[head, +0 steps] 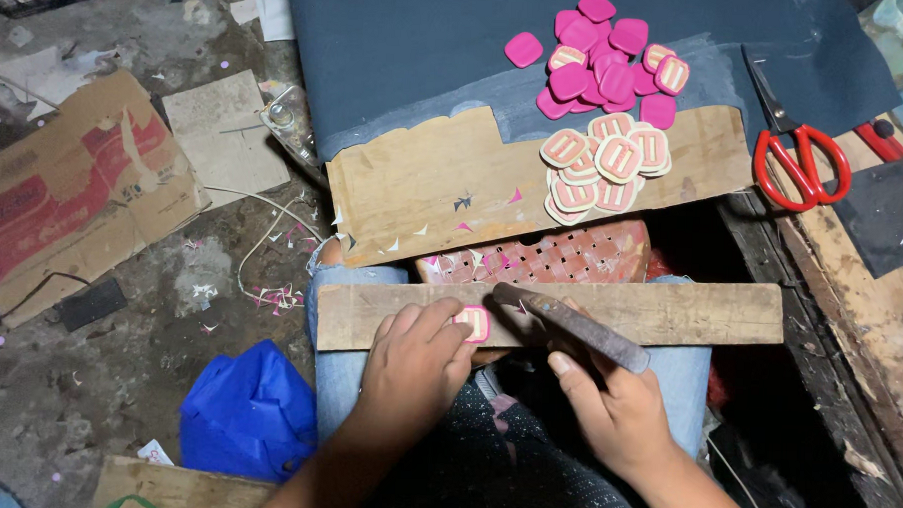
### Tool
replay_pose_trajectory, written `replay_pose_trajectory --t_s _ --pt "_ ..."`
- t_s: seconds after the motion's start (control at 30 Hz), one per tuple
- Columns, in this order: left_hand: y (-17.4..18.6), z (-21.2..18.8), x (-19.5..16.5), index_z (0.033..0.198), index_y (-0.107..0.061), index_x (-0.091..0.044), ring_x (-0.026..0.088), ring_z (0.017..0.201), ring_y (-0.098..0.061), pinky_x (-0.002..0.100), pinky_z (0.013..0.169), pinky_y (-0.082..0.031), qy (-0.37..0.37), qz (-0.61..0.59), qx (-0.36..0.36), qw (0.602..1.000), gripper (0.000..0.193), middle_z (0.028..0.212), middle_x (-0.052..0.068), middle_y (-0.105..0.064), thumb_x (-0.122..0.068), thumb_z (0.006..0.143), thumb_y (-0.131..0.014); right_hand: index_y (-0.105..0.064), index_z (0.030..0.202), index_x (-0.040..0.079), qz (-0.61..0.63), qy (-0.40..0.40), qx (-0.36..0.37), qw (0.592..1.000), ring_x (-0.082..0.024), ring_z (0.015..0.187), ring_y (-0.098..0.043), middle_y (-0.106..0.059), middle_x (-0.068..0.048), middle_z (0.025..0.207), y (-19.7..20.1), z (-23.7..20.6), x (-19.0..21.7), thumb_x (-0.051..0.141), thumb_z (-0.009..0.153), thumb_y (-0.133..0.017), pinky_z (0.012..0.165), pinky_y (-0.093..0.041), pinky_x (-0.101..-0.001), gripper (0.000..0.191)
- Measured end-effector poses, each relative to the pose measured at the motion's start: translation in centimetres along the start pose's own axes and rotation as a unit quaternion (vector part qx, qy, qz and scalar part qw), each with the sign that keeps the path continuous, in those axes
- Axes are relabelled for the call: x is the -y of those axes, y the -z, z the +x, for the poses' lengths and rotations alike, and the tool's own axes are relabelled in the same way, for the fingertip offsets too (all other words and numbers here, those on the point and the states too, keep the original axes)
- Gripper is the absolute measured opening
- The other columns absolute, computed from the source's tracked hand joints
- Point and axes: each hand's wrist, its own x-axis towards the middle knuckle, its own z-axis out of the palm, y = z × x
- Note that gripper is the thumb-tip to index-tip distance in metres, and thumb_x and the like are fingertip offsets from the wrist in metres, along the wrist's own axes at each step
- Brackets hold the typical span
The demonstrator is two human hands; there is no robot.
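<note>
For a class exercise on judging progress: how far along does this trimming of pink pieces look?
Done, it seems: a stack of cream-faced pieces lies on the cardboard sheet. In hand: the left hand presses one pink piece on the wooden board while the right hand holds a metal blade to it. Left, probably: the pile of pink pieces behind.

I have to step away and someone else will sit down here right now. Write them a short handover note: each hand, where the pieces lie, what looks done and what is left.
Left hand: fingers press one pink piece flat on the wooden board across the lap.
Right hand: grips a dark metal blade tool, its tip by that piece.
Done, by the look: cream-faced pieces stacked on the cardboard sheet.
Left, it seems: plain pink pile on the dark sheet behind.
Red scissors lie to the right.
</note>
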Motion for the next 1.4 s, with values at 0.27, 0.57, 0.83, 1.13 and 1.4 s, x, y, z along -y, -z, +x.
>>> replay_pose_trajectory --t_s 0.27,0.57,0.83,1.13,1.4 --pt "-0.4 -0.6 0.2 0.094 -0.071 -0.007 0.027 0.095 -0.062 0.042 0.081 -0.048 -0.002 -0.008 -0.008 1.0 0.018 0.117 0.009 -0.068 -0.012 0.076 -0.076 -0.067 0.127 0.006 -0.039 -0.005 0.071 0.997 -0.027 0.099 -0.075 -0.075 -0.012 0.112 -0.1 0.5 0.6 0.015 0.09 -0.07 0.085 -0.058 -0.0333 0.038" --pt "-1.6 -0.4 -0.2 0.093 -0.071 -0.009 0.028 0.089 -0.061 0.042 0.078 -0.047 0.017 -0.008 -0.036 0.999 0.019 0.101 0.008 -0.065 -0.018 0.077 -0.078 -0.071 0.113 0.006 -0.066 -0.059 0.075 0.993 -0.028 0.082 -0.073 -0.074 -0.013 0.092 -0.1 0.9 -0.6 0.019 0.093 -0.069 0.075 -0.055 -0.0329 0.025" --pt "-2.2 0.3 -0.2 0.1 -0.073 -0.01 0.027 0.092 -0.061 0.041 0.079 -0.046 0.0 -0.009 -0.051 0.999 0.016 0.098 0.006 -0.065 -0.019 0.087 -0.077 -0.071 0.112 0.007 -0.08 -0.052 0.085 0.992 -0.028 0.077 -0.071 -0.073 -0.013 0.088 -0.3 1.5 -0.5 0.02 0.096 -0.07 0.072 -0.056 -0.035 0.021" --pt "-1.9 0.5 -0.1 0.094 -0.073 -0.01 0.027 0.102 -0.062 0.044 0.087 -0.044 -0.018 -0.019 -0.07 0.997 0.016 0.109 0.007 -0.068 -0.018 0.081 -0.078 -0.07 0.114 0.006 -0.044 -0.103 0.032 0.993 -0.026 0.072 -0.069 -0.072 -0.012 0.08 0.4 1.5 0.3 0.02 0.094 -0.065 0.069 -0.055 -0.0361 0.025" --pt "-3.0 0.4 -0.4 0.089 -0.072 -0.011 0.026 0.094 -0.059 0.043 0.083 -0.042 0.006 -0.02 -0.067 0.998 0.016 0.102 0.005 -0.063 -0.02 0.078 -0.08 -0.067 0.127 0.007 -0.009 -0.133 -0.001 0.991 -0.024 0.063 -0.069 -0.073 -0.011 0.076 -0.1 0.3 -0.9 0.02 0.092 -0.064 0.063 -0.056 -0.0334 0.038"
